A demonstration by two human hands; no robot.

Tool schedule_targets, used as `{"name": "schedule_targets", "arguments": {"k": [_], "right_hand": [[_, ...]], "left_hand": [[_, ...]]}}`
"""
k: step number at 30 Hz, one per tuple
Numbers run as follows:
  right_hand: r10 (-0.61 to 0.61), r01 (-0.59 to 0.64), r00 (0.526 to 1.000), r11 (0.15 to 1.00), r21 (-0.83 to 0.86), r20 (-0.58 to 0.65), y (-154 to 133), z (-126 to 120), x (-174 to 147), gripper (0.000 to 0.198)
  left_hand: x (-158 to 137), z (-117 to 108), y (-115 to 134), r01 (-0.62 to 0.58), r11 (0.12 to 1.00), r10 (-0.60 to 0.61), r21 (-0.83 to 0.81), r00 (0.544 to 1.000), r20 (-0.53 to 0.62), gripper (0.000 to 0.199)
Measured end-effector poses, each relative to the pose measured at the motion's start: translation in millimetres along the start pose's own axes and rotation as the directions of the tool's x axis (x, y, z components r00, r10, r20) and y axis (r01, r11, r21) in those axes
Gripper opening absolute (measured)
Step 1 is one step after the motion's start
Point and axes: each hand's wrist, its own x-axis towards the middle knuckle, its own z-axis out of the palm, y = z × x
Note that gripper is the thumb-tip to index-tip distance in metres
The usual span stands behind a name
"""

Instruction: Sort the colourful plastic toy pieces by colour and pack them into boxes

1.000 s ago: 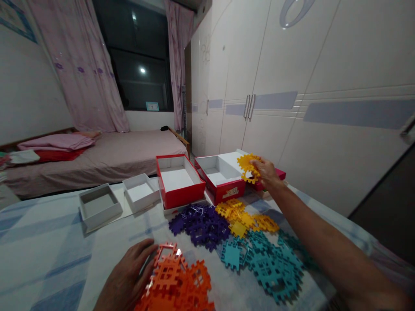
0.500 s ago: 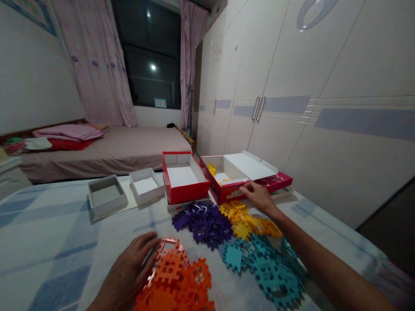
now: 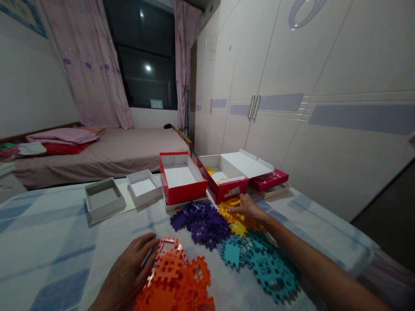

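My left hand (image 3: 128, 265) rests on the cloth with its fingers loosely extended along the left edge of a heap of orange toothed plastic tiles (image 3: 175, 272). Over a heap of yellow toothed tiles (image 3: 238, 229) is my right hand (image 3: 249, 208), its thumb and fingertips apart at the pieces. No lifted tile shows in it. Just behind that hand stands an open magenta box (image 3: 227, 192) with a few yellow pieces (image 3: 210, 171) inside. Dark purple tiles (image 3: 207, 224) lie left of the yellow ones. Teal tiles (image 3: 269, 268) lie nearer, partly hidden by my right forearm.
A red open box (image 3: 186, 194) stands left of the magenta one. Further left are a white tray (image 3: 144, 196) and a grey-white tray (image 3: 105, 207). The magenta box's white flap (image 3: 248, 164) leans right. Beyond are a bed (image 3: 139, 144) and a wardrobe (image 3: 269, 73).
My right hand has moved down from the front rim of the magenta box to the yellow heap. My left hand stays beside the orange tiles. The view has shifted slightly.
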Motion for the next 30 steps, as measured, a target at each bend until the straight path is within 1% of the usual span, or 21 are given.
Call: {"name": "schedule_targets", "arguments": {"k": [2, 3, 4, 5, 6, 7, 8, 9, 11, 13, 15, 17, 19, 21, 23, 24, 25, 26, 27, 29, 30], "right_hand": [[-0.039, 0.037, 0.999, 0.984, 0.176, 0.01, 0, 0, -1, 0.055], [-0.069, 0.058, 0.997, 0.954, 0.293, 0.027, -1, 0, -3, 0.053], [-0.105, 0.078, 0.994, 0.907, 0.414, 0.042, -3, 1, -6, 0.051], [-0.142, 0.092, 0.988, 0.841, 0.533, 0.053, -5, 1, -8, 0.05], [-0.167, 0.094, 0.984, 0.775, 0.625, 0.059, -6, 1, -11, 0.048], [-0.167, 0.084, 0.984, 0.732, 0.676, 0.059, -8, 1, -12, 0.045], [-0.141, 0.064, 0.989, 0.717, 0.694, 0.055, -9, 0, -13, 0.042], [-0.099, 0.044, 0.994, 0.719, 0.693, 0.04, -8, -1, -13, 0.038], [-0.027, 0.021, 1.0, 0.75, 0.662, -0.001, -6, -6, -11, 0.03], [0.0, 0.03, 0.999, 0.774, 0.632, -0.047, -1, -13, -8, 0.027], [-0.001, 0.044, 0.998, 0.765, 0.643, -0.066, 1, -23, -8, 0.028], [-0.013, 0.043, 0.999, 0.714, 0.699, -0.048, 0, -34, -10, 0.029], [-0.043, 0.025, 0.999, 0.63, 0.776, 0.002, -5, -47, -12, 0.029], [-0.064, -0.011, 0.996, 0.539, 0.842, 0.054, -14, -62, -12, 0.026], [-0.053, -0.041, 0.996, 0.479, 0.877, 0.075, -27, -76, -4, 0.021], [-0.038, -0.041, 0.997, 0.471, 0.881, 0.067, -35, -83, 3, 0.018], [-0.013, -0.026, 0.999, 0.493, 0.869, 0.037, -43, -89, 12, 0.016], [0.019, -0.004, 1.0, 0.535, 0.845, -0.007, -51, -95, 22, 0.015], [0.053, 0.019, 0.997, 0.599, 0.801, -0.063, -58, -99, 33, 0.013], [0.108, 0.053, 0.977, 0.711, 0.701, -0.184, -68, -105, 52, 0.011], [0.127, 0.065, 0.963, 0.747, 0.661, -0.239, -70, -106, 59, 0.012]], "left_hand": [[0, -1, 1, 0.005, 1.0, -0.005, -0.013, 1.0, 0.008, 0.033], [0, -1, 1, 0.008, 1.0, -0.007, -0.015, 1.0, 0.009, 0.033], [0, -2, 1, 0.009, 1.0, -0.009, -0.013, 1.0, 0.008, 0.033], [1, -2, 1, 0.01, 1.0, -0.01, -0.01, 1.0, 0.007, 0.033], [1, -2, 1, 0.01, 1.0, -0.01, -0.005, 1.0, 0.006, 0.032], [1, -2, 1, 0.009, 1.0, -0.009, -0.002, 1.0, 0.005, 0.032], [1, -2, 1, 0.005, 1.0, -0.005, 0.0, 1.0, 0.003, 0.032], [1, -2, 1, 0.002, 1.0, -0.002, -0.001, 1.0, 0.002, 0.032], [1, -2, 0, 0.002, 1.0, -0.002, -0.007, 1.0, 0.004, 0.032], [0, -1, 0, 0.008, 1.0, -0.008, -0.015, 1.0, 0.006, 0.032], [-1, -1, 0, 0.007, 1.0, -0.007, -0.013, 1.0, 0.008, 0.033], [-1, 0, -1, -0.005, 1.0, 0.005, -0.001, 1.0, 0.003, 0.033], [0, 0, -1, -0.019, 1.0, 0.019, 0.006, 1.0, 0.001, 0.033], [1, 0, 0, -0.025, 1.0, 0.025, 0.003, 1.0, -0.004, 0.032], [1, 0, 1, -0.017, 1.0, 0.017, -0.005, 1.0, -0.012, 0.033], [2, 0, 1, -0.01, 1.0, 0.01, -0.01, 1.0, -0.012, 0.033], [2, 0, 2, -0.007, 1.0, 0.007, -0.014, 1.0, -0.012, 0.034], [1, -1, 2, -0.008, 1.0, 0.008, -0.017, 1.0, -0.007, 0.034], [1, -1, 2, -0.008, 1.0, 0.008, -0.018, 1.0, -0.001, 0.033], [0, -1, 1, -0.008, 1.0, 0.009, -0.016, 1.0, 0.009, 0.033], [0, 0, 0, -0.008, 1.0, 0.008, -0.016, 1.0, 0.009, 0.033]]}}
